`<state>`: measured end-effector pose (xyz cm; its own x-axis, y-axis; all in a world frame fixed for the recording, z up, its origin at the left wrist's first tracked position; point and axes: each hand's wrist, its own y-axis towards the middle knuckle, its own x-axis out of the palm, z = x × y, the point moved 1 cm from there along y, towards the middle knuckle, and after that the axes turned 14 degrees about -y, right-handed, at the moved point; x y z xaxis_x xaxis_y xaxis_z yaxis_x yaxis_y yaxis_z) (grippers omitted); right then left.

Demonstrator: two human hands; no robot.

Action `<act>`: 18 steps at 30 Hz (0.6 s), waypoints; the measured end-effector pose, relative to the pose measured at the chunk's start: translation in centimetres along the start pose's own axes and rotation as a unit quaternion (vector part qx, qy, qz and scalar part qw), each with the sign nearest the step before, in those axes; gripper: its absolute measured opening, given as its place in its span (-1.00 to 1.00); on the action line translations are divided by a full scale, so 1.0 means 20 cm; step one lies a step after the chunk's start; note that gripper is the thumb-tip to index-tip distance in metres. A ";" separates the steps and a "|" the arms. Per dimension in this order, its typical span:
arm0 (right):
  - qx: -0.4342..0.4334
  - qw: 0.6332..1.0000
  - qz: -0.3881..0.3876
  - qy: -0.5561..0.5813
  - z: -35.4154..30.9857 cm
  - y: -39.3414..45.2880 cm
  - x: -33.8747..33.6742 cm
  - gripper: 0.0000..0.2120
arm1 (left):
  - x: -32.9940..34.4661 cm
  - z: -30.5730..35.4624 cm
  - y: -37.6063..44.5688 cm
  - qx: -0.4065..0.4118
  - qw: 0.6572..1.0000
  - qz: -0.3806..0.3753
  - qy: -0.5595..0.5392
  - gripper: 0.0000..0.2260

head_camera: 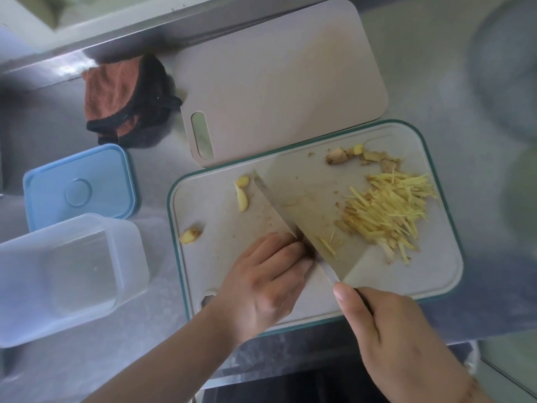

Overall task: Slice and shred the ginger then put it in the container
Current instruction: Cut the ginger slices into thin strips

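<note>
A pile of shredded ginger (pixel 389 213) lies on the right half of the green-rimmed cutting board (pixel 436 274). My right hand (pixel 389 338) grips the handle of a wide cleaver (pixel 308 210), whose blade stands across the board's middle. Against the blade's left side, my left hand (pixel 267 283) has its fingers curled down; what lies under the fingertips is hidden. Ginger slices (pixel 242 193) and an end piece (pixel 189 235) sit on the board's left. Peel scraps (pixel 345 155) lie at the board's far edge. The clear plastic container (pixel 66 271) stands open at the left.
The container's blue lid (pixel 78 184) lies behind it on the steel counter. A second, plain cutting board (pixel 279 82) rests beyond the green-rimmed one. A crumpled orange and black cloth (pixel 125 103) sits at the back left. The counter's front edge runs just below the board.
</note>
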<state>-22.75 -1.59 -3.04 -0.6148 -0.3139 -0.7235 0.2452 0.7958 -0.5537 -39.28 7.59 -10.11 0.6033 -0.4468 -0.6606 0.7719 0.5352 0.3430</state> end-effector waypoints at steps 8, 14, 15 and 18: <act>0.004 0.996 -0.010 0.089 0.06 0.00 -0.02 -0.36 | -0.02 0.01 -0.01 -0.006 1.000 0.011 -0.012 -0.86; 0.004 0.996 -0.056 0.075 -0.02 -0.06 -0.03 -0.31 | -0.08 0.05 -0.10 -0.090 0.989 0.114 -0.018 -0.93; -0.004 0.995 -0.067 0.074 -0.03 -0.06 -0.01 -0.32 | -0.09 0.06 -0.12 -0.099 0.988 0.114 -0.018 -0.93; -0.009 0.994 -0.069 0.079 0.04 -0.05 0.03 -0.27 | -0.09 0.08 -0.16 -0.110 0.989 0.099 -0.028 -0.94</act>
<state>-22.74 -2.86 -3.22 -0.7521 -0.3375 -0.5661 0.1368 0.7603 -0.6350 -42.52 5.50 -9.07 0.7532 -0.3534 -0.5548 0.5791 0.7563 0.3044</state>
